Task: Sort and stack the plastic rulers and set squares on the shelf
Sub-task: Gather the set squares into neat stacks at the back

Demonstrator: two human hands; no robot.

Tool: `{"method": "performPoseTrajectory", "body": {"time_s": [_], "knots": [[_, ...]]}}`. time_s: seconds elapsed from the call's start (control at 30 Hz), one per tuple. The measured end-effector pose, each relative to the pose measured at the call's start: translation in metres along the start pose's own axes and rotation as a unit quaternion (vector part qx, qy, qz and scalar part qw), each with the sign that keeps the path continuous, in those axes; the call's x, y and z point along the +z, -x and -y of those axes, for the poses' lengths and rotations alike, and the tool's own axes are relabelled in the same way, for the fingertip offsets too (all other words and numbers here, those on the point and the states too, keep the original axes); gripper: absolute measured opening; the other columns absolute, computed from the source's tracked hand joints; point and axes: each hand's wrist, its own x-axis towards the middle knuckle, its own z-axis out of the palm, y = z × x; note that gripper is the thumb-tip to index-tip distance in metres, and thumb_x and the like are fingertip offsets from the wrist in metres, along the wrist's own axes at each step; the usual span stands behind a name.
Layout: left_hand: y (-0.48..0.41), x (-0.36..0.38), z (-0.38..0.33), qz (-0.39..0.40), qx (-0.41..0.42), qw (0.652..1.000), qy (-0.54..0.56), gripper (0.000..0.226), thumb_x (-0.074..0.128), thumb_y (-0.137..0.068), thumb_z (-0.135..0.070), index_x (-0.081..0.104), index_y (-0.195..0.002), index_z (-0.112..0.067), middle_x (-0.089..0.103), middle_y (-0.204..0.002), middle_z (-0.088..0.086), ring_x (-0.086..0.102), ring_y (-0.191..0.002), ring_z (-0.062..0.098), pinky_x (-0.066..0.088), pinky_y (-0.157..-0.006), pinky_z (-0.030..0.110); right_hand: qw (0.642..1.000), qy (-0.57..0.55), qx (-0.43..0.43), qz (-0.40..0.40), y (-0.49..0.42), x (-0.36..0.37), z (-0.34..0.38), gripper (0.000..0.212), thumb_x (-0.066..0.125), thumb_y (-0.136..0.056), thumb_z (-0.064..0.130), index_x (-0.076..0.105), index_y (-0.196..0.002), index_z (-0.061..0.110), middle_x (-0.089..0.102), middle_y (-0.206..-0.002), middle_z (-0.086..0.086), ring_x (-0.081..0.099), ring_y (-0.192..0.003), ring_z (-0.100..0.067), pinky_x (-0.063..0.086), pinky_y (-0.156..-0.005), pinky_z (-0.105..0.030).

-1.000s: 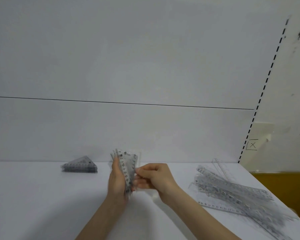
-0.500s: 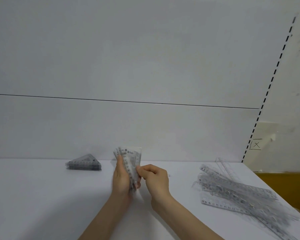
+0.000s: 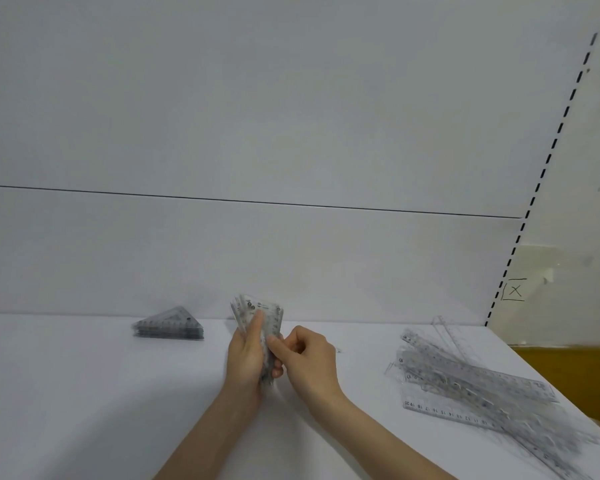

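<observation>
Right fingers (image 3: 275,341): index and thumb pinch the right edge of the bundle, the other fingers curled under beside them.
Right hand (image 3: 309,358): just right of the bundle, back of the hand toward the camera.
Left thumb (image 3: 257,322): lies across the front of the bundle.
Left hand (image 3: 248,362): grips the bundle from the left and behind, with fingertips showing at its lower right edge.
Bundle (image 3: 262,311): clear plastic set squares with printed scales, held on end above the shelf and fanned a little at the top; how many I cannot tell.
Shelf (image 3: 84,393): flat, white, smooth.
Stack (image 3: 168,327): triangular clear set squares lying flat and squared up on the shelf, left of the hands and near the back panel.
Rulers (image 3: 465,379): long clear strips with dark numbers, in a loose crisscross heap on the shelf, well right of the hands.
Back panel (image 3: 257,133): plain white, with one thin dark seam across it.
Upright (image 3: 551,147): a slotted strip at the panel's right edge.
Since a second ago: the bundle stays in the left hand with the right hand at its edge; the stack and rulers have not moved.
</observation>
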Motion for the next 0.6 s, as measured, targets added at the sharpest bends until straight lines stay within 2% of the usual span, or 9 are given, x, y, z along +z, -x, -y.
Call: {"method": "performPoseTrajectory", "body": {"time_s": [0.1,0.2,0.3,0.33,0.4,0.43,0.47,0.53,0.6], "knots": [[-0.001,-0.001,0.001,-0.015,0.0,1.0,-0.003,0.029,0.049,-0.098,-0.027,0.052,-0.08,-0.005,0.049,-0.058,0.012,0.038,-0.035,0.015,0.028,-0.034,0.018,0.998,0.051,-0.023,0.013,-0.01,-0.011,-0.001,0.034,0.062,-0.091,0.032,0.06,-0.061,0.014,0.064,-0.054,0.003,0.055,-0.053,-0.004,0.042,-0.059,-0.018],[-0.005,-0.005,-0.001,-0.049,-0.009,0.999,0.004,0.024,0.049,-0.098,-0.028,0.052,-0.088,-0.006,0.053,-0.068,0.012,0.039,-0.034,0.013,0.028,-0.033,0.019,0.979,0.191,-0.039,-0.056,-0.042,-0.039,-0.014,0.028,0.056,-0.094,0.035,0.072,-0.074,0.023,0.072,-0.077,0.004,0.063,-0.074,-0.011,0.046,-0.071,-0.026],[-0.009,-0.008,-0.001,-0.065,-0.007,0.998,0.01,0.025,0.05,-0.098,-0.029,0.052,-0.088,-0.006,0.053,-0.07,0.012,0.04,-0.035,0.013,0.029,-0.032,0.02,0.952,0.307,-0.008,0.009,-0.063,-0.06,-0.033,0.019,0.058,-0.09,0.036,0.071,-0.097,0.024,0.068,-0.097,0.006,0.061,-0.094,-0.016,0.043,-0.075,-0.027],[-0.009,-0.007,-0.001,-0.065,-0.005,0.998,0.011,0.025,0.05,-0.098,-0.029,0.052,-0.088,-0.006,0.053,-0.07,0.012,0.04,-0.035,0.013,0.029,-0.032,0.02,0.937,0.346,-0.006,0.046,-0.066,-0.062,-0.04,0.016,0.059,-0.088,0.04,0.067,-0.087,0.026,0.064,-0.091,0.005,0.058,-0.094,-0.019,0.04,-0.071,-0.029],[-0.01,-0.006,0.0,-0.062,-0.005,0.998,0.006,0.025,0.05,-0.098,-0.029,0.052,-0.09,-0.005,0.053,-0.07,0.012,0.04,-0.034,0.012,0.029,-0.031,0.02,0.906,0.415,-0.031,0.083,-0.07,-0.06,-0.05,0.038,0.06,-0.084,0.048,0.043,-0.062,0.022,0.048,-0.075,0.002,0.05,-0.086,-0.025,0.034,-0.062,-0.032],[-0.01,-0.005,0.001,-0.061,-0.005,0.998,0.001,0.025,0.05,-0.097,-0.03,0.052,-0.09,-0.005,0.053,-0.07,0.012,0.041,-0.035,0.013,0.03,-0.031,0.02,0.898,0.429,-0.044,0.09,-0.072,-0.058,-0.053,0.044,0.06,-0.083,0.05,0.038,-0.06,0.02,0.042,-0.073,0.001,0.047,-0.084,-0.025,0.031,-0.058,-0.031],[-0.01,-0.005,0.002,-0.06,-0.005,0.998,-0.003,0.025,0.05,-0.097,-0.03,0.052,-0.09,-0.006,0.053,-0.071,0.012,0.041,-0.035,0.013,0.03,-0.032,0.021,0.899,0.426,-0.049,0.094,-0.073,-0.057,-0.053,0.041,0.061,-0.083,0.049,0.041,-0.059,0.022,0.041,-0.075,0.001,0.045,-0.084,-0.024,0.029,-0.055,-0.028],[-0.009,-0.005,0.002,-0.059,-0.005,0.998,-0.011,0.025,0.05,-0.097,-0.03,0.052,-0.09,-0.006,0.054,-0.071,0.012,0.041,-0.036,0.014,0.031,-0.033,0.02,0.906,0.41,-0.046,0.095,-0.076,-0.055,-0.051,0.023,0.067,-0.082,0.043,0.066,-0.075,0.022,0.047,-0.083,0.0,0.048,-0.089,-0.022,0.033,-0.058,-0.026],[-0.009,-0.005,0.002,-0.063,-0.003,0.998,-0.012,0.026,0.051,-0.097,-0.031,0.052,-0.09,-0.006,0.054,-0.071,0.012,0.041,-0.036,0.014,0.031,-0.034,0.019,0.918,0.385,-0.039,0.087,-0.079,-0.052,-0.051,0.029,0.072,-0.08,0.035,0.073,-0.1,0.014,0.061,-0.097,-0.001,0.057,-0.098,-0.02,0.044,-0.071,-0.029]]}}
